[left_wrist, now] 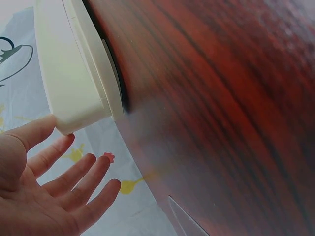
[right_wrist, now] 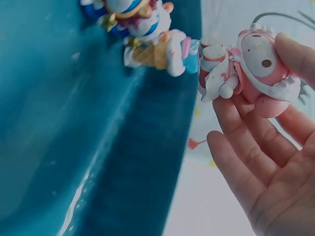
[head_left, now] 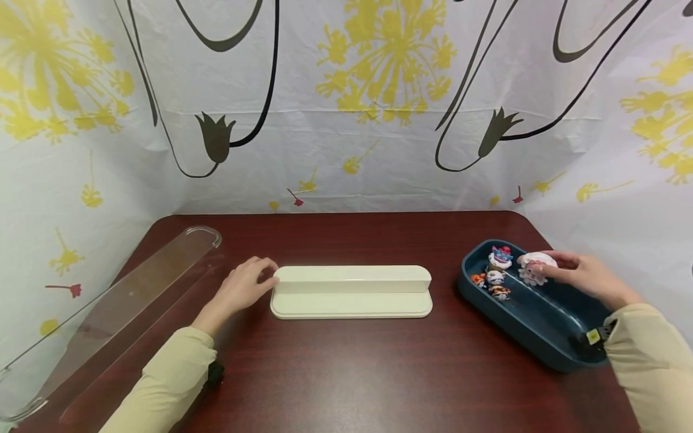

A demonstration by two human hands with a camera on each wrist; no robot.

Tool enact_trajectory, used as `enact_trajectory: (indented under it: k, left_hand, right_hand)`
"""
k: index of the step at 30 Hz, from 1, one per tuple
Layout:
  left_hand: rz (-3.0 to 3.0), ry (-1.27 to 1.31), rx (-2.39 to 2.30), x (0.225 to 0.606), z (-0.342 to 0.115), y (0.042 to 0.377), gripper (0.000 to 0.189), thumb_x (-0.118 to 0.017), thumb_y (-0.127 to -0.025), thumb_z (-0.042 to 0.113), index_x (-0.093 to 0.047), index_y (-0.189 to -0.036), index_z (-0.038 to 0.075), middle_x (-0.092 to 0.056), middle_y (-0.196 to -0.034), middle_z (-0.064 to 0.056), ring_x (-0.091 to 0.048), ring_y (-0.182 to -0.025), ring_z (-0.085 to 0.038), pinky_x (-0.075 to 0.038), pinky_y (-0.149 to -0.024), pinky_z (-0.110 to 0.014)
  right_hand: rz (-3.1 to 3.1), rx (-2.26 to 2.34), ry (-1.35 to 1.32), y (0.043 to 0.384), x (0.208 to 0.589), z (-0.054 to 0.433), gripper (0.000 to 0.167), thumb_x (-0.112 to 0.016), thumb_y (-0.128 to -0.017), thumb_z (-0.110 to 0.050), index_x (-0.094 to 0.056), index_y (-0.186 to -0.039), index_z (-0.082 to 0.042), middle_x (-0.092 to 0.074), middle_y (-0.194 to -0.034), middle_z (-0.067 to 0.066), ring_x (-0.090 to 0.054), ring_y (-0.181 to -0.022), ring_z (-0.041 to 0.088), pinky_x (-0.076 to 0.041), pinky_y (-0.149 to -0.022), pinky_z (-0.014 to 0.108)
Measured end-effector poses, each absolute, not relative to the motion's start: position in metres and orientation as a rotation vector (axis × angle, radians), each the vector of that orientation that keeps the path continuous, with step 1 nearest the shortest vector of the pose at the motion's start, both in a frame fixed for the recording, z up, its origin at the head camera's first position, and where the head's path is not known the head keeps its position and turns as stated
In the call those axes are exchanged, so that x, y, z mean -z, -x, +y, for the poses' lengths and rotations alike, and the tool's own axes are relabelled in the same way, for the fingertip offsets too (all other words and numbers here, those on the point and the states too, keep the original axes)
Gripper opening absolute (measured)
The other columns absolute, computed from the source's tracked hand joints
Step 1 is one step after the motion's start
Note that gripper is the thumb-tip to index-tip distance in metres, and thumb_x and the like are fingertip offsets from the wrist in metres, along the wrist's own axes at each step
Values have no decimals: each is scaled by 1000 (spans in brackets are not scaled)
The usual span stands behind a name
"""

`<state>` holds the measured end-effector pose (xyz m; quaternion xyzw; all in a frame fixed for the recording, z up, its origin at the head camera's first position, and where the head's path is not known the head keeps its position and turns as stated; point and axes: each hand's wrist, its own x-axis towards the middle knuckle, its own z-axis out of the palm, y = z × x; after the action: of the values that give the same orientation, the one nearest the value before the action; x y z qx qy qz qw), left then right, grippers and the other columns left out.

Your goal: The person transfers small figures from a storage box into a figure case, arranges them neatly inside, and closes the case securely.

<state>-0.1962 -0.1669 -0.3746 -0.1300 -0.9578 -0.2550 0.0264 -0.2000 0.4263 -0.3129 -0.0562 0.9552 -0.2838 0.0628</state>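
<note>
Between thumb and fingers my right hand (head_left: pixel 587 278) holds a pink and white figurine (right_wrist: pixel 253 69) above the dark blue tray (head_left: pixel 533 328). Several small painted figurines (head_left: pixel 497 273) lie together in the tray's far left part. In the right wrist view, one of them has an ice-cream-cone body (right_wrist: pixel 152 55). At the left end of a cream stepped stand (head_left: pixel 352 305), the thumb and index finger of my left hand (head_left: pixel 246 285) touch its corner. The other fingers of that hand are spread, as the left wrist view shows.
A long clear plastic cover (head_left: pixel 135 294) lies along the left side of the dark red-brown table (head_left: pixel 346 367). Patterned white cloth (head_left: pixel 303 78) hangs behind the table and at both sides. The tray stands near the table's right edge.
</note>
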Motion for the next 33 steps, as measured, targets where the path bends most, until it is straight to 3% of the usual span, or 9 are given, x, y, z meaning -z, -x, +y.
enact_trajectory:
  k: [8,14,33]
  left_hand:
    - [-2955,409,791,374,-167,196,20,-60,-83,23,-59,-101,13,-55,-95,-7,-53,-86,-24,-42,-67,-43]
    - [-2955,411,785,374,-167,196,20,-60,-83,23,-58,-100,13,-54,-95,-7,-53,-87,-24,-42,-66,-43]
    - [-2949,412,792,376,-168,197,20,-60,-83,23,-58,-100,14,-55,-95,-7,-53,-87,-24,-42,-66,-43]
  right_hand:
    - [2919,835,219,197,297,407,53,-54,-87,-32,-44,-123,5,-56,-104,21,-48,-79,-1,-42,-65,21]
    - [2922,838,245,196,287,387,53,-54,-86,-35,-45,-124,1,-59,-100,15,-52,-82,10,-43,-66,23]
    - [2940,884,533,194,270,311,42,-62,-82,-29,-54,-117,-5,-59,-96,9,-57,-76,16,-44,-63,25]
